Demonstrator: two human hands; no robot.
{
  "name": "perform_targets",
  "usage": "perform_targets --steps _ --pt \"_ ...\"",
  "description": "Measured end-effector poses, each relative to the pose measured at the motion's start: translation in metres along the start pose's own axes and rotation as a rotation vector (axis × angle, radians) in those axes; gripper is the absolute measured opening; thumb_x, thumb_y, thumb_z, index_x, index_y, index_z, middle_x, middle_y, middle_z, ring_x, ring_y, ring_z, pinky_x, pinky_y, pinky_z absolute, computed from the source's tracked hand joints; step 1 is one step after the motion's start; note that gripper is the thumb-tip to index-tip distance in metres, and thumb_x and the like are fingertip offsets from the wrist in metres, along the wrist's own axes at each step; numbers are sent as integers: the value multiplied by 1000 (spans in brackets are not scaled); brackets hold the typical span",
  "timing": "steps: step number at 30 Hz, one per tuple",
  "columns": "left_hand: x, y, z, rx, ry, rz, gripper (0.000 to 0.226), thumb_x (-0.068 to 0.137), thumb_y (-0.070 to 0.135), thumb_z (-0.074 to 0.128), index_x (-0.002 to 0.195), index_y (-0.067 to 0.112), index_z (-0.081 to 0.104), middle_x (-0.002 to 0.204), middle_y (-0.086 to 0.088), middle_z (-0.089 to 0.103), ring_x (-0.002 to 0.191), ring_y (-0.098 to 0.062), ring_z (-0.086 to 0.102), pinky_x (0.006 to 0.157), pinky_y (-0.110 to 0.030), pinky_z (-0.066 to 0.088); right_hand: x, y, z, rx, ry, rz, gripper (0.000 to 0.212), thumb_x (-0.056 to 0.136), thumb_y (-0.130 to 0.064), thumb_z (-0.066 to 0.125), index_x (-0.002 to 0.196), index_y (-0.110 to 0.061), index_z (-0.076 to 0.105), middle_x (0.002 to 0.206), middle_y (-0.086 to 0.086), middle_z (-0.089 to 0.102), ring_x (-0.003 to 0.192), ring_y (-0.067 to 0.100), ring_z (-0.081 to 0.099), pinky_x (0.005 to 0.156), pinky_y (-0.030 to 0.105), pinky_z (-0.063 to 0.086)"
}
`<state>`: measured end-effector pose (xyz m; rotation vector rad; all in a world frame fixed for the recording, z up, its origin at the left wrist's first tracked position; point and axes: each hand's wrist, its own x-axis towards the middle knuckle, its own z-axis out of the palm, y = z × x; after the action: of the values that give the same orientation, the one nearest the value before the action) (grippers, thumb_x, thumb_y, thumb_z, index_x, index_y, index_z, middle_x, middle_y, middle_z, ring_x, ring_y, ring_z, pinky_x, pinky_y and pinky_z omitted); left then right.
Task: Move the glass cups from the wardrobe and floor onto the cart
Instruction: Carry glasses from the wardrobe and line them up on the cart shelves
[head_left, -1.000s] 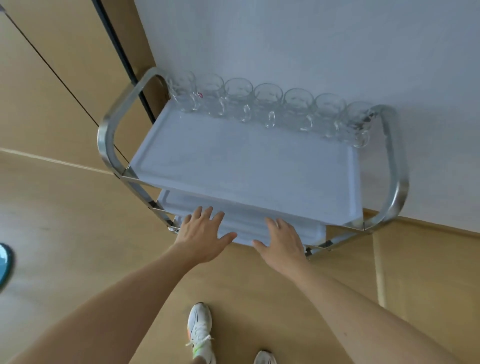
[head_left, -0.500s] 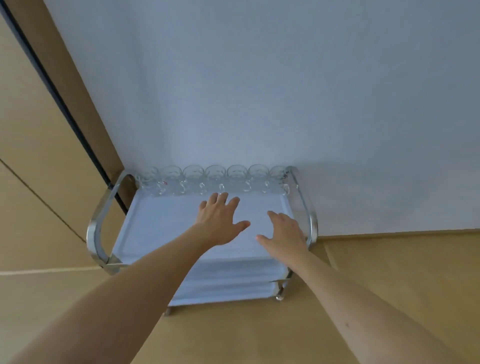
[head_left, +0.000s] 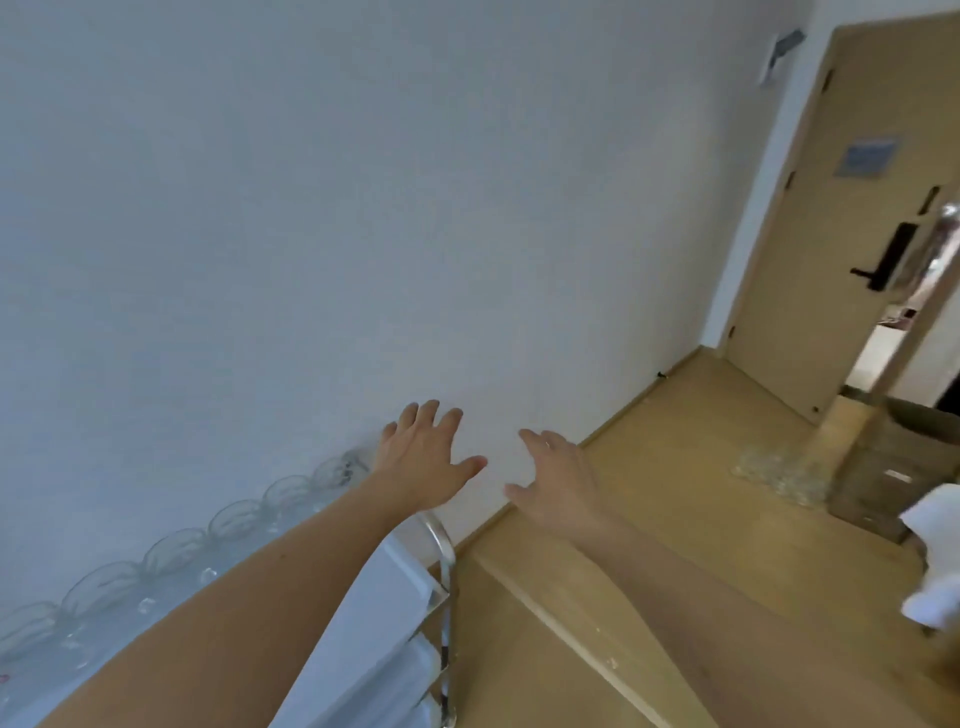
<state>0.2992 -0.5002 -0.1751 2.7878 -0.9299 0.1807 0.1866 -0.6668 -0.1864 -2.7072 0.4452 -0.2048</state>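
Head view: left hand (head_left: 423, 457), right hand (head_left: 558, 475) grip spread, empty; cups (head_left: 171, 551) line cart (head_left: 395, 597) back edge.

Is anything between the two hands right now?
Nothing held or standing. In the head view, only bare white wall shows in the gap between the left hand and right hand; both are empty.

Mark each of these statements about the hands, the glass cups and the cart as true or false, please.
1. Both hands are empty. True: the left hand and the right hand have spread fingers and hold nothing.
2. The glass cups stand in a row along the wall side of the cart. True.
3. The right hand holds a cup. False: it holds nothing.
4. The door stands left of the cart. False: it is far right.
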Motion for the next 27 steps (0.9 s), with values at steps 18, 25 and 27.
perform_targets --steps 18,25,27 --pt "114 329 -7 -214 -9 616 78 92 65 52 152 20 35 162 -11 27 149 -29 22 118 -49 29 -92 240 -176 -138 419 527 68 92 -45 64 151 -23 39 147 3 47 134 29 43 108 42 43" --pt "141 439 3 -276 -8 772 74 93 60 53 153 21 34 160 -9 29 148 -30 23 116 -53 31 -113 325 -217 -151 489 657 73 89 -44 65 153 -26 36 153 3 42 139 30 40 111 44 39" --pt "151 465 8 -282 -14 790 74 93 61 52 154 22 34 161 -10 29 149 -30 23 117 -53 30 -112 349 -230 -164 493 674 74 88 -44 65 154 -26 35 154 4 41 138 31 39 110 44 40"
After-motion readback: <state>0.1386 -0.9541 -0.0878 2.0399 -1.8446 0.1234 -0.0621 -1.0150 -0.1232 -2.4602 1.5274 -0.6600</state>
